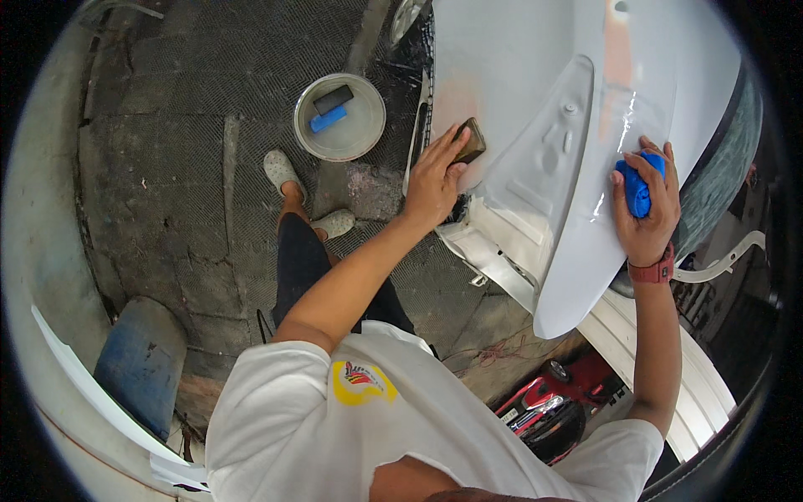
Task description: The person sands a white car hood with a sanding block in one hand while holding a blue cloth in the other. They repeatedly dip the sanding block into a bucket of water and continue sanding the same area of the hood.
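A pale grey car body panel [510,50] with pinkish patches lies in front of me, its surface wet in places. My left hand [435,180] presses a dark brown sanding block [471,140] against the panel's left edge, over a pinkish patch. Farther right, my right hand [651,201] has its fingers wrapped over a wet-looking blue cloth or sponge [637,188], which rests on the panel's raised, shiny ridge. A red watch sits on that wrist. The undersides of both held things are hidden.
On the dark textured floor stands a round bucket [365,140] of water, holding a black block [333,100] and a blue block [327,120]. A blue drum [142,360] is at lower left. A red vehicle [552,406] stands behind, near a white ribbed panel [694,376].
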The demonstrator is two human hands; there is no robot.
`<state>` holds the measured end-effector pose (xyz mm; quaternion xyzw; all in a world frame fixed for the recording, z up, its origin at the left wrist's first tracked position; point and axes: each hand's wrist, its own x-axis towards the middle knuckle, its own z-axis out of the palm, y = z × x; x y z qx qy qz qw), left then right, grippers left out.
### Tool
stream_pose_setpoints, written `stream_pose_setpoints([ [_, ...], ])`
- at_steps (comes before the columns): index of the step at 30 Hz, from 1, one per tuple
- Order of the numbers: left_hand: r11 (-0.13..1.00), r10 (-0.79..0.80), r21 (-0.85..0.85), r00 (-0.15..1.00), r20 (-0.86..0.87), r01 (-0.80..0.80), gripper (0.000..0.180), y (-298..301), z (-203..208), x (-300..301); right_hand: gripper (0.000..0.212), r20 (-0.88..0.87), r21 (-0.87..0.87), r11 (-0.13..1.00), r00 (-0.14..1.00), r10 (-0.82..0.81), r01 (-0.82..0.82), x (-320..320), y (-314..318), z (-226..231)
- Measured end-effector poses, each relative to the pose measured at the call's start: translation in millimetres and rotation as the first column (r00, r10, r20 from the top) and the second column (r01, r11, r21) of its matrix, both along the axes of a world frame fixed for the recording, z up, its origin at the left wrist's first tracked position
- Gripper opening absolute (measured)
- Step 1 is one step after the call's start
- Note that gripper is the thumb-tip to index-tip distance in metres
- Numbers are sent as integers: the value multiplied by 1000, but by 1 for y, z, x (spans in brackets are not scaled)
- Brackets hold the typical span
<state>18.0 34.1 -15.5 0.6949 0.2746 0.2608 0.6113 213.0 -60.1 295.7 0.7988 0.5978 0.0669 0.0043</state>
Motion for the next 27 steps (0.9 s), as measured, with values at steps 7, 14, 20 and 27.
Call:
stream_pose_setpoints([
  [7,977,56,-197,987,-149,-85,59,80,-40,76,26,-26,33,999,1000,18,-17,0,9,-2],
  [14,999,11,-44,994,-108,-16,58,-11,-16,-11,26,-9,7,1000,1000,-1,1,0,-3,-1],
  [20,970,89,-210,984,-155,-121,57,72,-59,66,25,-22,34,999,999,34,-34,2,8,1],
  [27,999,40,-16,989,-144,-43,61,-26,-40,-21,26,-21,1,1000,1000,-15,16,0,-4,0],
])
